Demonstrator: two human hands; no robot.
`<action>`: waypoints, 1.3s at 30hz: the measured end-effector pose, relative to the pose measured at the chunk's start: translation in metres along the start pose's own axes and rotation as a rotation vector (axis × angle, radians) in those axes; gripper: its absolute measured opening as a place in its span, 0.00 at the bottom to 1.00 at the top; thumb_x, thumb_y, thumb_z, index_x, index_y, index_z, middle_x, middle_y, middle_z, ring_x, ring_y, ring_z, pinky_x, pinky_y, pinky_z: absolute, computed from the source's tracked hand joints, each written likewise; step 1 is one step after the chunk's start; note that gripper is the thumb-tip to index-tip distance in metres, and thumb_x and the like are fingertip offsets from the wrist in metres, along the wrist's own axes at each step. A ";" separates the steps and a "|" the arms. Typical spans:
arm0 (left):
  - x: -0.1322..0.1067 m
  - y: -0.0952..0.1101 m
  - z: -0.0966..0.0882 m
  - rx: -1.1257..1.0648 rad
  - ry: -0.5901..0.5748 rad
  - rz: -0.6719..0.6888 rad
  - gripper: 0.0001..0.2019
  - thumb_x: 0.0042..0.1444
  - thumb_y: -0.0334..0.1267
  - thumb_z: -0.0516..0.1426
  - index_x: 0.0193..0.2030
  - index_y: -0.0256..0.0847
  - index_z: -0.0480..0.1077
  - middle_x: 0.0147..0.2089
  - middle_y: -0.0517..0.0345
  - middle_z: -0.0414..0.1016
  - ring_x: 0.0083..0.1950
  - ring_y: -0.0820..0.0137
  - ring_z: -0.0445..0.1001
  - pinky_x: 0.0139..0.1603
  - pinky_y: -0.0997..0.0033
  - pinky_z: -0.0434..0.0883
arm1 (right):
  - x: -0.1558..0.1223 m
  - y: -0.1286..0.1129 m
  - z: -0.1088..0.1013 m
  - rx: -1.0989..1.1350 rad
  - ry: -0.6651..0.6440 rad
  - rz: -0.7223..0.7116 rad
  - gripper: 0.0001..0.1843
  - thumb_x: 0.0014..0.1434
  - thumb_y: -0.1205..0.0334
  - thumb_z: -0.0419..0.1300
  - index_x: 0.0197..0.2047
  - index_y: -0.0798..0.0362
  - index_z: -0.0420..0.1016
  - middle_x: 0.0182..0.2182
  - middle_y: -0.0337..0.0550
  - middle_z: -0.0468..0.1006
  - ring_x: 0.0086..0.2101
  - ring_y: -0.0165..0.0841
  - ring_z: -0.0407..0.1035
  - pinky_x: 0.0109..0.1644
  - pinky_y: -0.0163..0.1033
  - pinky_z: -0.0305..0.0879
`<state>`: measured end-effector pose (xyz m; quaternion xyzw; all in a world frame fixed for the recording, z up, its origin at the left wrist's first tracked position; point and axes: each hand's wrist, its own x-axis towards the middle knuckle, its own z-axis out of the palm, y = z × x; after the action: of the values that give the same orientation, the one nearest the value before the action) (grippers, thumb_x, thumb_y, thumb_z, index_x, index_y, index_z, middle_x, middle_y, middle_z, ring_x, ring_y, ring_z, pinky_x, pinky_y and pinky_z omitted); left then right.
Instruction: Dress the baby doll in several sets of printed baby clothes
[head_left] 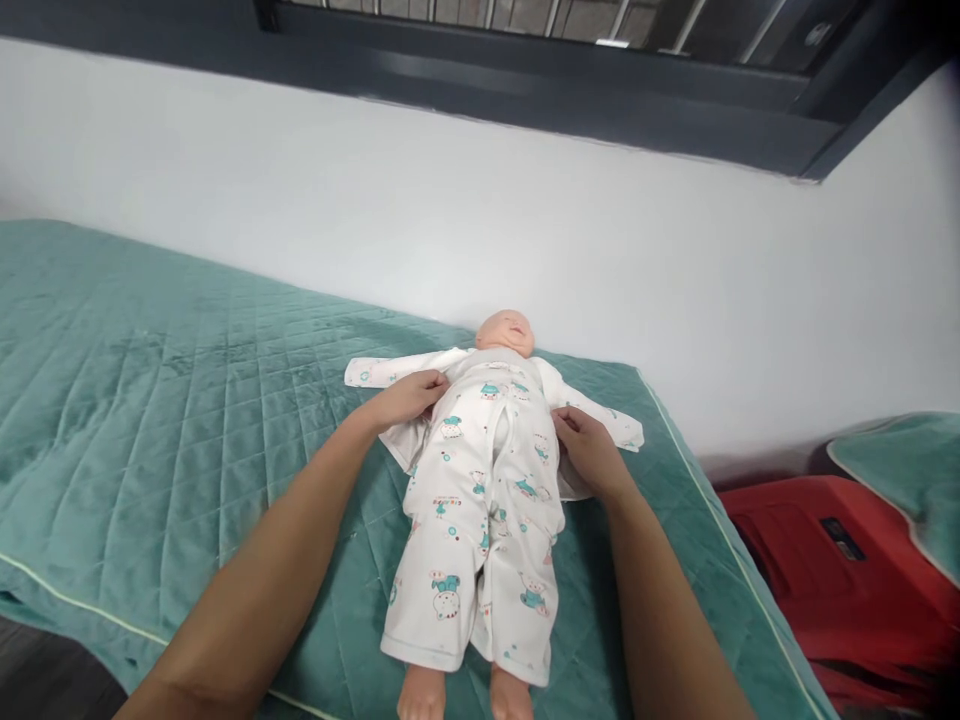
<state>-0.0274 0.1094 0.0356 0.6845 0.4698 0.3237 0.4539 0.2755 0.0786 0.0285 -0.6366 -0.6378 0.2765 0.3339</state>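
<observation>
A baby doll (504, 332) lies on its back on a green quilted bed cover, head toward the wall and bare feet toward me. It wears white printed pants (517, 490) pulled high up the torso, over a white long-sleeved shirt (600, 410) whose sleeves spread out to both sides. At the left edge of the pants, my left hand (409, 397) has its fingers closed on the fabric. My right hand (591, 450) pinches the pants' opposite side. Shirt tails stick out under both hands; the fingertips are partly hidden.
The green quilted cover (187, 400) stretches far to the left, and its piped edge runs close by on the right. Behind the doll rises a white wall (337, 200) below a dark window frame (450, 85). A red plastic object (817, 560) stands beyond the bed's right edge.
</observation>
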 end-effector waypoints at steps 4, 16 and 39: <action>-0.006 0.006 -0.007 -0.123 -0.099 -0.044 0.14 0.56 0.50 0.57 0.34 0.40 0.67 0.29 0.62 0.66 0.28 0.73 0.63 0.29 0.75 0.63 | 0.000 0.007 -0.003 0.154 -0.093 0.037 0.15 0.56 0.49 0.59 0.34 0.52 0.76 0.27 0.37 0.76 0.28 0.32 0.65 0.35 0.37 0.61; -0.007 0.007 -0.005 -0.106 -0.153 0.023 0.07 0.54 0.41 0.56 0.35 0.41 0.64 0.29 0.64 0.65 0.27 0.75 0.62 0.28 0.76 0.61 | -0.001 0.003 -0.006 0.273 -0.235 0.000 0.09 0.53 0.55 0.62 0.31 0.52 0.69 0.26 0.33 0.71 0.29 0.29 0.62 0.34 0.34 0.59; -0.007 -0.001 -0.001 -0.430 -0.153 -0.126 0.14 0.52 0.47 0.62 0.37 0.41 0.66 0.25 0.68 0.58 0.22 0.79 0.58 0.23 0.79 0.56 | 0.005 0.003 0.012 0.046 0.112 0.035 0.13 0.55 0.50 0.58 0.39 0.48 0.71 0.30 0.42 0.79 0.34 0.40 0.69 0.35 0.41 0.62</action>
<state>-0.0314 0.1029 0.0351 0.5639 0.3962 0.3345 0.6427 0.2679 0.0849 0.0194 -0.6543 -0.6004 0.2606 0.3789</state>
